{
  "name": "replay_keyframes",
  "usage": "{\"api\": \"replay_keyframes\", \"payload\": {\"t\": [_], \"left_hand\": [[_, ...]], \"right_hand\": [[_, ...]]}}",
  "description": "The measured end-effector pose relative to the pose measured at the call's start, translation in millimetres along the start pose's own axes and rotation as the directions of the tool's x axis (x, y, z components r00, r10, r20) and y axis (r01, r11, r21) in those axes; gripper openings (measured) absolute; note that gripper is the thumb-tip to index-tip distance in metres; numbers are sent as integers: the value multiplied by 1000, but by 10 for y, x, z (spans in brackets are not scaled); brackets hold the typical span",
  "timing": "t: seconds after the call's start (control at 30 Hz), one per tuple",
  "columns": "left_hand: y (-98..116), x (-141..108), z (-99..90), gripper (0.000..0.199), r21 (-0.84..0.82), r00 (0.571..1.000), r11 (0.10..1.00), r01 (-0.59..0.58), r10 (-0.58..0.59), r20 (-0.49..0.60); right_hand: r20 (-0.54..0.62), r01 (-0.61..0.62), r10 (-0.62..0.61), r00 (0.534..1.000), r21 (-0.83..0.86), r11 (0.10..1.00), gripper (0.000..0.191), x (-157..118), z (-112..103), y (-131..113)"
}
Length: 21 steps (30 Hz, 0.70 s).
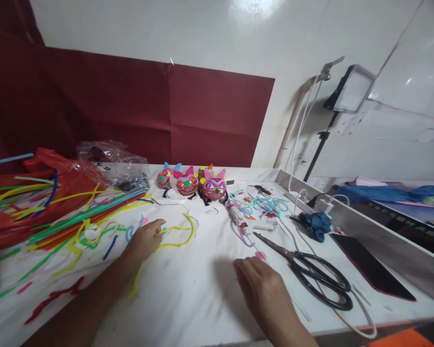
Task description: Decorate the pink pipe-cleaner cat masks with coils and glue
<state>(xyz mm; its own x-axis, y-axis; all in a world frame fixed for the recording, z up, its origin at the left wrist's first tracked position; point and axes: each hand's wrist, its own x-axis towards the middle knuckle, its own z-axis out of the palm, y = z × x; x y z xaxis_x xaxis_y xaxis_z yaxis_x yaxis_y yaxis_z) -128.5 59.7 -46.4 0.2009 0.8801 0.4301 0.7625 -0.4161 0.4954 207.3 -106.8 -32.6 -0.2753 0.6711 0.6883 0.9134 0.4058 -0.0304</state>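
Note:
My left hand is at the left of the white tabletop, its fingertips at a bent yellow pipe cleaner; whether the fingers grip it is not clear. My right hand hovers over the table, left of the black-handled scissors. Its fingers curl downward, and what they hold, if anything, is hidden. Several colourful round animal heads with pink, blue and orange ears stand at the back. A white glue gun lies in front of the tangled blue pieces.
Bundled pipe cleaners and a red plastic bag fill the left side. A black phone, cables and a blue cloth bundle lie at the right, inside the raised table edge. A lamp stands behind.

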Motion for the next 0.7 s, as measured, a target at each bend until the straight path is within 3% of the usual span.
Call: {"api": "replay_keyframes", "payload": {"t": [0.07, 0.13, 0.2, 0.3, 0.47, 0.6, 0.7], "left_hand": [[42, -6, -17, 29, -46, 1000, 999, 9, -10, -29], [75, -18, -31, 25, -60, 999, 998, 26, -27, -21], [104, -32, -44, 22, -80, 999, 996, 47, -48, -12], [155, -48, -63, 20, -122, 997, 989, 82, -83, -4], [249, -59, -93, 18, -190, 994, 975, 112, -114, 3], [271, -59, -91, 20, -237, 992, 964, 124, -125, 9], [258, -54, -86, 24, -259, 992, 958, 127, -129, 12]], "right_hand": [[75, 39, -42, 996, 43, 998, 34, 225, 6, -188], [240, 35, -51, 969, 68, 997, 27, 462, 16, -318], [419, -9, -33, 907, 96, 995, 25, 709, 45, -394], [598, -173, 59, 799, 135, 976, 26, 1063, 158, -443], [604, -235, 79, 793, 184, 954, 39, 1437, 519, -459], [606, -270, 58, 793, 265, 925, 23, 1536, 788, -437], [600, -322, 54, 798, 350, 880, 29, 1546, 890, -373]]}}
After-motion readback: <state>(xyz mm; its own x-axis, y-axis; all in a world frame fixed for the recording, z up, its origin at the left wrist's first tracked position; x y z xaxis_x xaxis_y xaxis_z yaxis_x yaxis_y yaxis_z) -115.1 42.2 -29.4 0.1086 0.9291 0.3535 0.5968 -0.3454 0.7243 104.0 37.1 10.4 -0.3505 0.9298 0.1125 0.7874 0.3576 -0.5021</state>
